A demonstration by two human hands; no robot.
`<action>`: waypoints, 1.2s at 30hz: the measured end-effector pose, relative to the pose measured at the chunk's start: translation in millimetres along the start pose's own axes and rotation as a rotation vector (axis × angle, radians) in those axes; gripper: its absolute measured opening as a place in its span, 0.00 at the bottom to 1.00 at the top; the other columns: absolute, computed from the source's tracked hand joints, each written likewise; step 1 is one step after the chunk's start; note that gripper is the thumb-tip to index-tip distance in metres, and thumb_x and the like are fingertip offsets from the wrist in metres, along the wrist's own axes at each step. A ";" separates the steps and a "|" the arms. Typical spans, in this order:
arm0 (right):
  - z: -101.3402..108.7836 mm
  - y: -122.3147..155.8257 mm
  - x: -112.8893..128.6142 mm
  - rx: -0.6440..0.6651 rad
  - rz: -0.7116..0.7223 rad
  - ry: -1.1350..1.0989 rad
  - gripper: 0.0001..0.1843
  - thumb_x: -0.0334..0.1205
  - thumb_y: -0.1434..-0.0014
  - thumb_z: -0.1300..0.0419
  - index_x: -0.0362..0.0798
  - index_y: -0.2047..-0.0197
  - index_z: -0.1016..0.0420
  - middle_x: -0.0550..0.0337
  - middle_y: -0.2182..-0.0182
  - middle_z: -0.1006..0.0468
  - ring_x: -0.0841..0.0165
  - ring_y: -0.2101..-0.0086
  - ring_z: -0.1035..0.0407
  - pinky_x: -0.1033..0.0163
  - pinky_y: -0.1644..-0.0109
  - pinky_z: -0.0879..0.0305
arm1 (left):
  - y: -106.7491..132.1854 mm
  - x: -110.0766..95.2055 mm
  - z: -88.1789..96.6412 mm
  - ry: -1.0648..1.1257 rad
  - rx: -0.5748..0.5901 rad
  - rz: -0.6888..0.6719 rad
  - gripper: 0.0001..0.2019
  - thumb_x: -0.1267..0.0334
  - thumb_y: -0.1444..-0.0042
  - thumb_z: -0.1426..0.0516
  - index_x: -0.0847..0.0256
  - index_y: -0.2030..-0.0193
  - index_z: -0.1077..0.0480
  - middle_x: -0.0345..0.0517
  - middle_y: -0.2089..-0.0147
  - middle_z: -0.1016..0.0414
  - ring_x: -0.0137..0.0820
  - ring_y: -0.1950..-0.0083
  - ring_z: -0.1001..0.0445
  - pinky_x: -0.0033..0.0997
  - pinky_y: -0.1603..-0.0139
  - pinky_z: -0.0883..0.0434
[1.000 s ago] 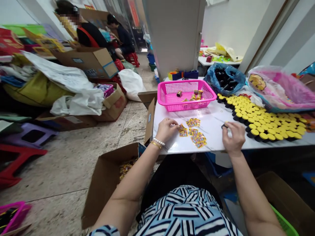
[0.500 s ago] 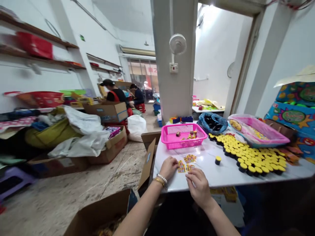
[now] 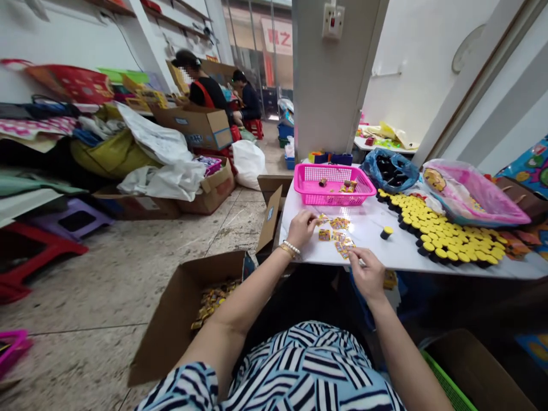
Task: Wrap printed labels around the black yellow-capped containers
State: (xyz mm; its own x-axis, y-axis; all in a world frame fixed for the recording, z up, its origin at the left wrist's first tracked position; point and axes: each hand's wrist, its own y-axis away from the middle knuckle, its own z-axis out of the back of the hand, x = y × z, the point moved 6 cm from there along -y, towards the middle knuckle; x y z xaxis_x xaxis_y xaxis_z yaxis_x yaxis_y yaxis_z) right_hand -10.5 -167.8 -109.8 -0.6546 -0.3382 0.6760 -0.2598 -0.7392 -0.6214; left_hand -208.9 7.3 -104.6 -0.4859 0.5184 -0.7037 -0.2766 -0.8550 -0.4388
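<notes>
The left hand (image 3: 302, 228) and the right hand (image 3: 363, 273) were low over a loose scatter of small printed foil sachets (image 3: 340, 234) on a white marble-patterned table (image 3: 372, 228); the left fingers (image 3: 314, 220) were drawn together at the scatter's far edge, apparently pinching a sachet, though the glare and small size made that hard to confirm; the right fingers (image 3: 351, 255) were also closed together, touching the nearest sachets. Only a handful of sachets lay out, while a much larger heap (image 3: 212, 302) sat in the open cardboard box (image 3: 180, 325) on the floor at the person's left; a pink plastic basket (image 3: 335, 169) held a few small gold-coloured cylinders (image 3: 349, 185); many black jars with yellow caps (image 3: 454, 240) stood closely packed across the table, with one jar (image 3: 386, 232) apart from them; a blue plastic bag (image 3: 405, 168) held dark pieces (image 3: 389, 168).
</notes>
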 end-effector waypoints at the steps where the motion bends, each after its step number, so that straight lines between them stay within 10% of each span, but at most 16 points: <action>1: -3.1 -3.5 -7.0 0.030 -0.119 -0.065 0.14 0.49 0.33 0.37 0.51 0.53 0.15 0.53 0.57 0.13 0.59 0.55 0.20 0.52 0.48 0.22 | 10.8 -12.6 2.2 0.000 -0.020 -0.095 0.07 0.63 0.33 0.42 0.61 0.61 0.25 0.52 0.55 0.22 0.36 0.51 0.26 0.36 0.45 0.30; 5: -34.3 -5.5 -27.1 0.231 -0.506 -0.397 0.27 0.63 0.39 0.35 0.46 0.55 0.15 0.52 0.63 0.14 0.62 0.62 0.20 0.62 0.66 0.25 | 60.1 -61.9 5.4 -0.054 -0.077 -0.462 0.09 0.62 0.29 0.45 0.60 0.57 0.24 0.54 0.55 0.22 0.39 0.50 0.26 0.40 0.46 0.28; 10: -46.4 5.0 -25.7 0.112 -0.554 -0.604 0.18 0.55 0.44 0.27 0.48 0.64 0.17 0.61 0.71 0.18 0.71 0.73 0.28 0.65 0.68 0.32 | 98.9 -83.7 7.4 0.034 -0.132 -0.612 0.06 0.65 0.31 0.43 0.60 0.58 0.24 0.52 0.59 0.21 0.36 0.56 0.24 0.38 0.51 0.26; 18: -28.9 25.8 -14.6 -0.130 -0.524 -0.537 0.16 0.53 0.41 0.28 0.48 0.67 0.20 0.64 0.75 0.21 0.72 0.74 0.32 0.64 0.66 0.35 | 127.6 -60.0 5.3 0.575 -0.160 0.068 0.10 0.57 0.33 0.38 0.61 0.60 0.20 0.44 0.67 0.21 0.27 0.69 0.27 0.27 0.66 0.30; 32: -38.1 37.9 17.3 -0.059 -0.214 -0.291 0.13 0.47 0.34 0.34 0.48 0.67 0.20 0.62 0.71 0.21 0.68 0.69 0.28 0.62 0.60 0.32 | 126.1 -50.4 0.9 0.773 -0.117 0.288 0.13 0.54 0.39 0.34 0.64 0.61 0.17 0.49 0.64 0.18 0.29 0.65 0.23 0.27 0.63 0.28; 36: -35.3 37.0 25.7 -0.043 -0.076 -0.208 0.09 0.42 0.34 0.34 0.48 0.65 0.20 0.61 0.70 0.21 0.68 0.68 0.29 0.62 0.60 0.32 | 125.7 -32.0 1.1 0.838 -0.156 0.418 0.15 0.53 0.47 0.29 0.63 0.63 0.20 0.41 0.72 0.25 0.23 0.75 0.34 0.23 0.75 0.38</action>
State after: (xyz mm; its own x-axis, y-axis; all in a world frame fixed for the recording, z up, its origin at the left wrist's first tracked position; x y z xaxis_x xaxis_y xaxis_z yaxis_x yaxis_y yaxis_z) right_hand -61.9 -183.3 -129.4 -0.4729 -0.3981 0.7861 -0.3361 -0.7431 -0.5786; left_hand -228.9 -116.8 -136.7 0.2492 0.0673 -0.9661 -0.0718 -0.9936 -0.0878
